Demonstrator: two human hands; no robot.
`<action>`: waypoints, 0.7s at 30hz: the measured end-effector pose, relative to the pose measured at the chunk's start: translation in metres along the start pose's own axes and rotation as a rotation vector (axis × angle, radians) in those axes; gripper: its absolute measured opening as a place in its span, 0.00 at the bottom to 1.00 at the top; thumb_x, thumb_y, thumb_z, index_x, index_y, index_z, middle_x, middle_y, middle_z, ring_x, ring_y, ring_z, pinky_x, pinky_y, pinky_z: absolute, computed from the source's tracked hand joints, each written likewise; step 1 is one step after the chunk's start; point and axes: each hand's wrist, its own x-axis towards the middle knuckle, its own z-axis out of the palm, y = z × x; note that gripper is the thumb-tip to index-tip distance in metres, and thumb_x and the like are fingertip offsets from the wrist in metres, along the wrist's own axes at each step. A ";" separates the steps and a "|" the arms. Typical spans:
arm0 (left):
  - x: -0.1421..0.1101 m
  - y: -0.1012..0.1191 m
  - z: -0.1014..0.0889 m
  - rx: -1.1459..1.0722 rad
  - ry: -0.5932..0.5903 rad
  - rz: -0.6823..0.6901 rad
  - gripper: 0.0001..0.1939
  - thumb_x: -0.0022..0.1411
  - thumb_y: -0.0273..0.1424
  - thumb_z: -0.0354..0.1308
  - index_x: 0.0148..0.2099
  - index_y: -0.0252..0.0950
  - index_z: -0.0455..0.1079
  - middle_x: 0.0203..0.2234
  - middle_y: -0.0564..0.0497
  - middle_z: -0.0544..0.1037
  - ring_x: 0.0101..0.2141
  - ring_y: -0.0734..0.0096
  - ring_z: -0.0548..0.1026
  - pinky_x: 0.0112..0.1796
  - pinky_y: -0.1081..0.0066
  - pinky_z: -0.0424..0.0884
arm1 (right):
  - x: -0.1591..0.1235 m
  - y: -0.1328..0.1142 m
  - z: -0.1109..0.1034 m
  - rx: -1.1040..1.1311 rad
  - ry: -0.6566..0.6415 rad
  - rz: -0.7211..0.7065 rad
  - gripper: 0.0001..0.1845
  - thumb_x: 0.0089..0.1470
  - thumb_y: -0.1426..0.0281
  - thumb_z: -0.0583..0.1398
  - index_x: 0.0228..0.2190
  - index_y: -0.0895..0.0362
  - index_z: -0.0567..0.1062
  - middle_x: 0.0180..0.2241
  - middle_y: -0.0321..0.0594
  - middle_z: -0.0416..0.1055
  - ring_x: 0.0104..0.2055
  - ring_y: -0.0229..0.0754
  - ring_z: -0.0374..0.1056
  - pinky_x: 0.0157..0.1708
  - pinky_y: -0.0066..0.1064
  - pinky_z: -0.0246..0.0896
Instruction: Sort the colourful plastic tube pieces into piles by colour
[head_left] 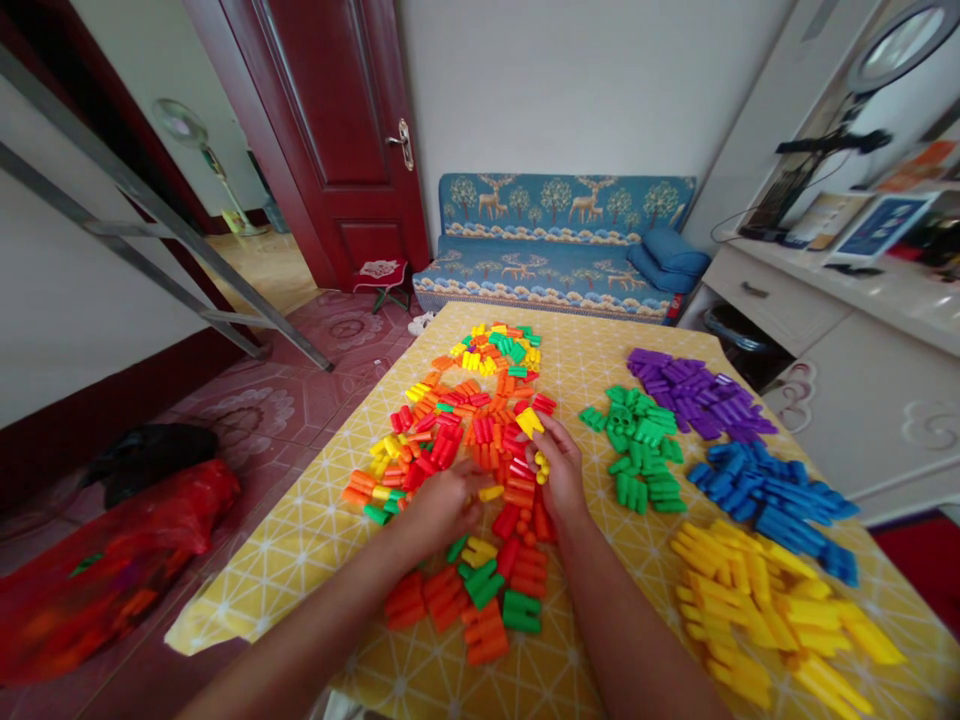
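My left hand (442, 505) is over the mixed pile in the middle, its fingers closed on a small yellow plastic building block (491, 493). Just to the right, my right hand (564, 462) grips yellow building blocks, one a flat yellow block (529, 422) at the fingertips and another yellow block (541, 467) lower by the palm. Beneath and around both hands spread red blocks (442, 447) and orange blocks (486, 632), with some green blocks (521, 611) and yellow ones among them. A further mixed heap (495, 348) lies at the far end.
Right of my hands lie sorted heaps: green (637, 440), purple (697, 392), blue (772, 495) and yellow (772, 600). They rest on a yellow patterned tablecloth (300, 550). A red plastic bag (112, 570) sits on the floor at left. Behind the table stands a blue sofa (555, 255).
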 end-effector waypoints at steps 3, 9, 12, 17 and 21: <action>0.012 -0.013 0.001 -0.231 0.184 -0.127 0.14 0.56 0.27 0.56 0.44 0.38 0.77 0.39 0.47 0.78 0.41 0.63 0.75 0.44 0.66 0.70 | 0.000 0.001 -0.001 0.009 -0.007 -0.002 0.22 0.44 0.64 0.65 0.43 0.54 0.75 0.25 0.34 0.74 0.18 0.31 0.56 0.16 0.23 0.45; 0.042 -0.005 -0.007 -1.132 0.379 -0.546 0.13 0.54 0.34 0.60 0.42 0.34 0.74 0.27 0.51 0.78 0.23 0.76 0.73 0.24 0.77 0.66 | 0.001 0.004 0.000 -0.022 -0.020 -0.035 0.17 0.44 0.64 0.66 0.38 0.54 0.75 0.22 0.30 0.70 0.19 0.31 0.57 0.17 0.23 0.46; 0.058 0.005 -0.007 -1.495 0.376 -0.578 0.11 0.53 0.28 0.59 0.41 0.33 0.73 0.33 0.48 0.79 0.30 0.75 0.76 0.28 0.77 0.70 | 0.001 0.006 0.000 -0.030 -0.020 -0.048 0.16 0.44 0.63 0.66 0.37 0.54 0.75 0.23 0.30 0.70 0.19 0.31 0.57 0.17 0.23 0.47; 0.070 0.016 0.002 -1.840 0.350 -0.325 0.17 0.61 0.35 0.52 0.48 0.31 0.70 0.46 0.42 0.77 0.45 0.64 0.76 0.46 0.67 0.72 | -0.002 0.005 0.001 -0.116 -0.078 -0.015 0.20 0.49 0.57 0.63 0.43 0.54 0.72 0.20 0.29 0.67 0.17 0.32 0.57 0.17 0.24 0.50; 0.066 0.022 0.006 -1.947 0.275 -0.168 0.24 0.63 0.42 0.52 0.55 0.30 0.66 0.53 0.39 0.72 0.53 0.55 0.70 0.55 0.57 0.64 | -0.005 0.005 0.005 -0.247 -0.165 -0.078 0.31 0.46 0.61 0.66 0.51 0.52 0.67 0.37 0.37 0.74 0.31 0.38 0.69 0.29 0.28 0.64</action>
